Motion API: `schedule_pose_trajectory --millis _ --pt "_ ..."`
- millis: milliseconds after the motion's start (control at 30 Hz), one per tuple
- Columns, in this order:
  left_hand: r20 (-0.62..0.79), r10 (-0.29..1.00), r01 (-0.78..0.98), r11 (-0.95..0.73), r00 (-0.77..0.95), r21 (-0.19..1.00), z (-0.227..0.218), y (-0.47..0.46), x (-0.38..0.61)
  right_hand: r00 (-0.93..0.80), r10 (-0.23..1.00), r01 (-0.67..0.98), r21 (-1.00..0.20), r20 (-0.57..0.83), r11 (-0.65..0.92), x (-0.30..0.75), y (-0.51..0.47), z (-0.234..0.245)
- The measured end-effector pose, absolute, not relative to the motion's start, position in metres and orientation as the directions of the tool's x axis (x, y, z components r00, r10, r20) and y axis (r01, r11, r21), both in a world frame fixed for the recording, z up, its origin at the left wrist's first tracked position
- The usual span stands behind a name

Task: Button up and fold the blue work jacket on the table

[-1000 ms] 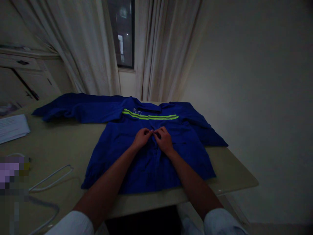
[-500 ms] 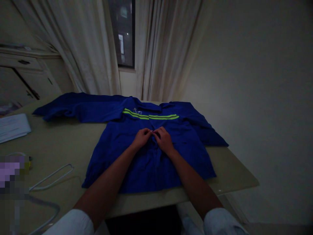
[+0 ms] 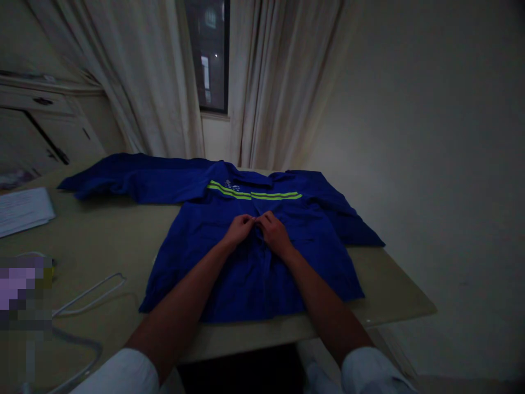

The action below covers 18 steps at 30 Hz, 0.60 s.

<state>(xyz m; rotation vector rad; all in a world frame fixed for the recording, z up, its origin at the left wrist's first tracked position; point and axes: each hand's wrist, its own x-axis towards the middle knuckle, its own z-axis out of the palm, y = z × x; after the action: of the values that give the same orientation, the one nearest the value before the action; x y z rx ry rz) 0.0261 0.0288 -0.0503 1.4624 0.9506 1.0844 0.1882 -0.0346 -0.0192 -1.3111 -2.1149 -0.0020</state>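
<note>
A blue work jacket (image 3: 250,273) lies spread flat on the table (image 3: 394,284), front up, with its collar (image 3: 250,178) toward the window and its hem toward the person. The left hand (image 3: 238,230) and right hand (image 3: 274,235) rest at its middle, just below a lime-green reflective stripe (image 3: 254,195), and both are on the front placket (image 3: 258,232): the jacket lies directly under the grip, not off to either side.

Each grip is narrow. The left hand's fingertips (image 3: 251,219) are pinched together at the placket, and the right hand's fingers (image 3: 266,218) curl down onto it from the other side, almost touching the left's. Both seem to hold the cloth edge between them, though the light is too dim to show whether a button is caught there too.

White shirt cuffs (image 3: 118,375) show at the bottom of the view, near the hem. One jacket sleeve (image 3: 127,183) stretches out flat to the left; the other (image 3: 340,216) lies along the right side, reaching past the table's edge. Further left on the table are a stack of papers (image 3: 24,210) and a white wire hanger (image 3: 88,295), and beside the hanger a pixelated patch hides whatever lies there. Behind it all, cream curtains (image 3: 135,82) frame a dark window (image 3: 207,54).
</note>
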Motion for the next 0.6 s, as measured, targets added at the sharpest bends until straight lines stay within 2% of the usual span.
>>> schedule_pose_trajectory --millis 200,433,600 --pt "0.109 0.929 0.042 -0.132 0.354 0.99 -0.0475 0.0278 0.0196 -0.276 0.796 0.734 -0.417 0.539 0.536 0.1916 -0.0327 -0.0228" --pt "0.132 0.949 0.056 -0.154 0.287 0.986 -0.051 0.0294 0.0267 -0.29 0.799 0.739 -0.407 0.527 0.536 0.1911 -0.0328 -0.021" --pt "0.129 0.924 0.041 -0.153 0.36 0.987 -0.0443 0.0245 0.0199 -0.281 0.788 0.703 -0.442 0.547 0.558 0.192 -0.035 -0.0188"
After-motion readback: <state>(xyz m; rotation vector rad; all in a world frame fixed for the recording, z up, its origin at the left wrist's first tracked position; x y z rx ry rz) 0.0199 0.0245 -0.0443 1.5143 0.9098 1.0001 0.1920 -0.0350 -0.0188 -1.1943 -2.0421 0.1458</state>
